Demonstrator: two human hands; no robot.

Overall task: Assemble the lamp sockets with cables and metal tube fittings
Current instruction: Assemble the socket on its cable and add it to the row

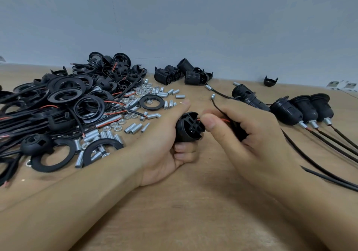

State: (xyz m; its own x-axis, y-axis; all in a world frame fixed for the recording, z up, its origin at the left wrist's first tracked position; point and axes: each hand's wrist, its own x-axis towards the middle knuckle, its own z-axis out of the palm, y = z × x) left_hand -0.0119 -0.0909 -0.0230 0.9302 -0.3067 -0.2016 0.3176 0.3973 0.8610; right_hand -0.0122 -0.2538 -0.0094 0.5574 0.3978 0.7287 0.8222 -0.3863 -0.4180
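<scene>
Left hand (164, 144) grips socket (188, 127) — right hand (246, 128) hides cable (mostly).

Head-worn wide-angle view, looking forward and down over a tan wooden tabletop (193, 202).

The single camera sits close above the person's forearms, which enter from the bottom edge; the left hand (164, 144) and right hand (249, 132) meet near frame centre. The view faces a pale grey-blue wall (193, 22) that fills the upper third, and straight edges bow with lens distortion.
</scene>
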